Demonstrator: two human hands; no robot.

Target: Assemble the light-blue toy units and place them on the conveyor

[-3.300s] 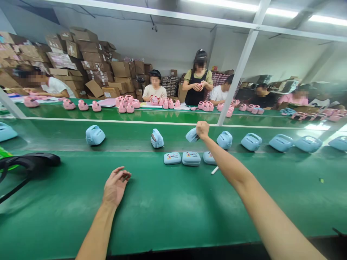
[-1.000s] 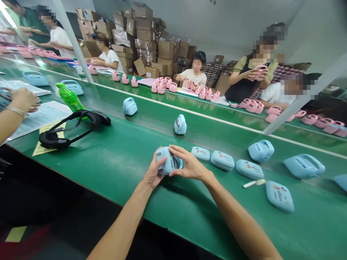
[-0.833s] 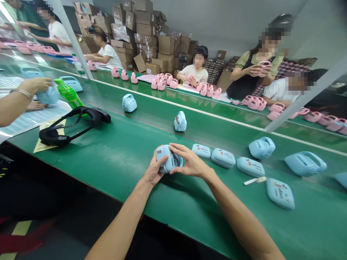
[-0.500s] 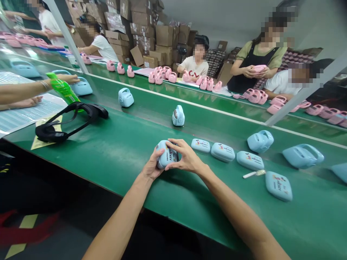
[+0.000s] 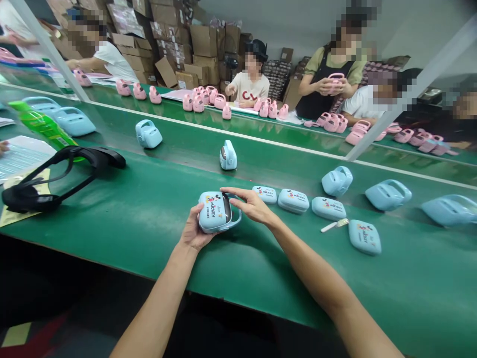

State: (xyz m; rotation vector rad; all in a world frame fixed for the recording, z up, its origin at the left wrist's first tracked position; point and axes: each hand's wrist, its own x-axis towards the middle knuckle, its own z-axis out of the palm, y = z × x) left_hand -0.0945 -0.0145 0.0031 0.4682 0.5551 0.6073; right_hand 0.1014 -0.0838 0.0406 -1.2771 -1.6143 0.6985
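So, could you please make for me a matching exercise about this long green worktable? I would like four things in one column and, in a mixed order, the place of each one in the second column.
Things
1. light-blue plastic case with a loop handle
2. black headset with curved straps
3. thin white stick with a pale tip
4. pink plastic cases with handles

Places
A. on the far green surface
B. held in the left hand
C. beside flat light-blue pieces printed MICKEY
D. partly over a yellow sheet

Right pairs: 1-B, 2-D, 3-C, 4-A
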